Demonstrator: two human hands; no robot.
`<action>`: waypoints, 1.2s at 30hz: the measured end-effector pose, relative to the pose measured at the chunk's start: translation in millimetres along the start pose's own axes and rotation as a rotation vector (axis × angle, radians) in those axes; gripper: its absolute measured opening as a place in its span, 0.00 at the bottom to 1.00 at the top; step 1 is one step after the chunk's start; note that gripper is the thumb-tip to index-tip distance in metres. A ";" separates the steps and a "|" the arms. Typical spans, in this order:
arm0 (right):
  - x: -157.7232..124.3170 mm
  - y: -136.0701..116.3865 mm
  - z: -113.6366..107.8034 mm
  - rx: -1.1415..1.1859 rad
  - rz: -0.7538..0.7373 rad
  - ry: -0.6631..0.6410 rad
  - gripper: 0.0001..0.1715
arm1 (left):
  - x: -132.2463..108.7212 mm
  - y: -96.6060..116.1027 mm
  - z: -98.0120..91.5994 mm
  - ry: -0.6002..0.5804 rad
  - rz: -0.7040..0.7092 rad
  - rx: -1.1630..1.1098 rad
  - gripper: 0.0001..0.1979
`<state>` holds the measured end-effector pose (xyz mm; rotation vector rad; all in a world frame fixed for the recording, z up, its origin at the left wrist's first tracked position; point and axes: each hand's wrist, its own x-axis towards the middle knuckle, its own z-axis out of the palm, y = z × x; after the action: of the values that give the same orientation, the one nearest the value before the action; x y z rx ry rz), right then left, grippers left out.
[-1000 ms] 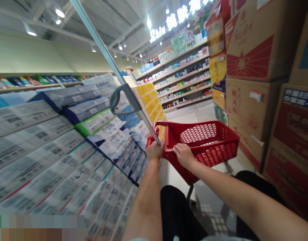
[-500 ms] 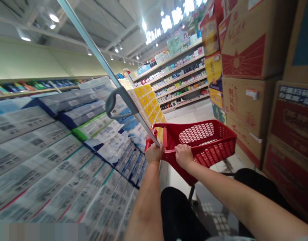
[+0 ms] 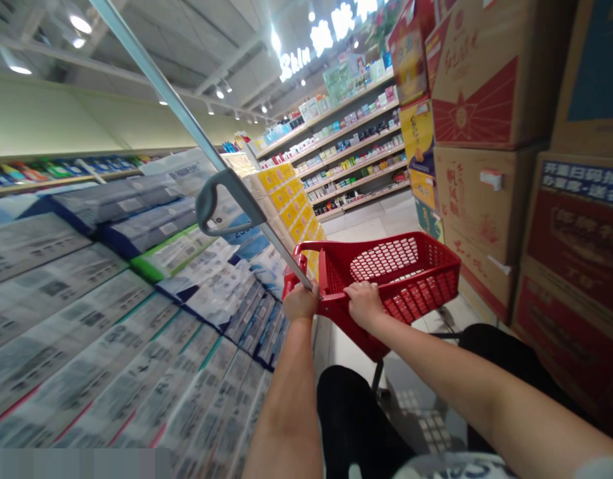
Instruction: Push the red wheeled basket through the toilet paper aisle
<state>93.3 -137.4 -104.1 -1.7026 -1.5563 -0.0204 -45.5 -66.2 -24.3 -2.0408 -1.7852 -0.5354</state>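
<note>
A small red plastic shopping cart with mesh sides stands in front of me, its basket looking bare inside. My left hand is closed around the lower end of a long silver pole at the cart's near left corner. Partway up that pole sits a grey loop-shaped handle; the pole slants up to the left and leaves the picture at the top. Whether the left hand also grips the cart is hidden. My right hand is wrapped over the cart's near rim, thumb side out of sight.
Stacked paper packs line the left side, with yellow boxes beyond. Tall cardboard cartons rise close on the right. Shelves of small goods close off the far end. Pale floor tiles run between.
The whole view has shifted slightly, so cart, pole and shelves sit a little further left. Both hands keep the same hold.
</note>
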 end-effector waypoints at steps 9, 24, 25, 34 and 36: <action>-6.8 2.0 14.8 0.161 -0.287 0.095 0.30 | 1.1 -1.8 3.0 0.021 0.018 0.009 0.29; -10.4 41.4 -3.4 -0.013 -0.119 -0.019 0.28 | 4.1 -1.6 4.6 0.014 0.019 -0.008 0.28; -10.6 49.6 -6.1 -0.027 -0.091 -0.009 0.26 | 4.2 -1.7 4.4 0.011 0.016 -0.008 0.27; 2.9 -2.2 7.1 0.134 -0.139 0.019 0.26 | 1.3 5.3 -2.0 -0.009 0.012 -0.014 0.27; -2.1 3.9 7.6 0.151 -0.212 0.042 0.27 | 0.7 3.8 -2.1 -0.014 0.013 -0.012 0.28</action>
<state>92.4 -134.5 -112.4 -1.4077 -1.6576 -0.0451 -41.7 -67.2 -22.3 -2.0679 -1.7797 -0.5302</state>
